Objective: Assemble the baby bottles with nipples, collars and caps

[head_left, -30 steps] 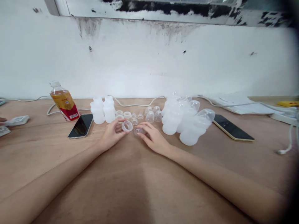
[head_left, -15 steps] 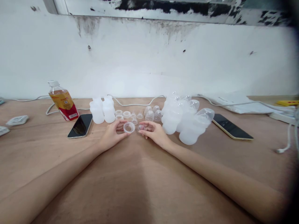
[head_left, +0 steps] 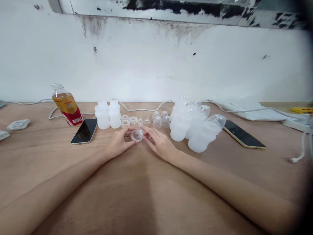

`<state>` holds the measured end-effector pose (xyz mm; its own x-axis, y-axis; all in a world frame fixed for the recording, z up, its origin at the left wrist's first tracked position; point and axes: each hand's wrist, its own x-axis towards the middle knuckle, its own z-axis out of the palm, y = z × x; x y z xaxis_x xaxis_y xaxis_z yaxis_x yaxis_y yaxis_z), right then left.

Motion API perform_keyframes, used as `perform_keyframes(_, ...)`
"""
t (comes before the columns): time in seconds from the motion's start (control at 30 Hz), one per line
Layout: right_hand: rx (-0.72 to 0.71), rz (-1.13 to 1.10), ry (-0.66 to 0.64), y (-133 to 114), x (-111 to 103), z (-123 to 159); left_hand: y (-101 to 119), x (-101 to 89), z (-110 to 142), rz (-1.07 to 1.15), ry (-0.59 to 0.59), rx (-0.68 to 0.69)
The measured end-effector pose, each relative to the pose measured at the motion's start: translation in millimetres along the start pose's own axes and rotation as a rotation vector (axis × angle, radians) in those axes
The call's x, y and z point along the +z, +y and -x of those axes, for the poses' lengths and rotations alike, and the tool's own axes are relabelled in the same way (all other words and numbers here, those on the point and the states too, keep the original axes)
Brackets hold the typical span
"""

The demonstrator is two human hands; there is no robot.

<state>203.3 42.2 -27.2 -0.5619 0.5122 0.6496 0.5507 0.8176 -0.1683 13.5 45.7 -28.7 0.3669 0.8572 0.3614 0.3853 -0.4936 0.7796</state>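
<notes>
My left hand [head_left: 119, 142] grips a translucent screw ring [head_left: 135, 135] between thumb and fingers, its opening tilted towards me. My right hand [head_left: 161, 144] is closed on a clear bottle nipple [head_left: 141, 131], which meets the ring's right side; fingers partly cover it, and I cannot tell how far it sits inside. Just beyond my hands lie several loose screw rings [head_left: 133, 120], a few clear nipples [head_left: 147, 121] and several clear domed caps [head_left: 156, 122]. White baby bottles [head_left: 103, 121] without tops stand behind my left hand.
Capped bottles [head_left: 198, 145] crowd the table right of my right hand. A phone [head_left: 84, 131] and a drink bottle [head_left: 69, 107] are at left, another phone [head_left: 243, 133] at right. A white cable [head_left: 144, 110] runs along the wall; a white bag [head_left: 254, 111] lies back right.
My right hand has moved left, bringing the nipple from beside the screw ring up against it. The left hand has turned the ring slightly and still holds it.
</notes>
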Motion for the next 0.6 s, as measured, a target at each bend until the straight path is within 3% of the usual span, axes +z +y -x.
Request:
perform_keyframes(0.2, -0.178, 0.056, -0.043, -4.1, 0.1, -1.9, -0.3, 0.0, 2.1, -0.127, -0.023, 0.084)
perform_keyframes(0.37, -0.170, -0.045, -0.122, -7.1, -2.6, 0.2, -1.2, -0.6, 3.2, -0.223, -0.008, 0.144)
perform_keyframes(0.47, -0.020, -0.162, -0.071, -8.1, -2.8, 0.8, 1.0, -0.4, 3.8, -0.253, -0.001, 0.150)
perform_keyframes(0.53, 0.201, -0.284, 0.022, -7.4, -1.0, -0.2, 3.1, 0.0, 4.7, -0.265, -0.006, 0.160)
perform_keyframes(0.6, 0.431, -0.455, 0.032, -5.5, 1.7, -2.3, 5.1, 0.5, 5.6, -0.272, -0.013, 0.172)
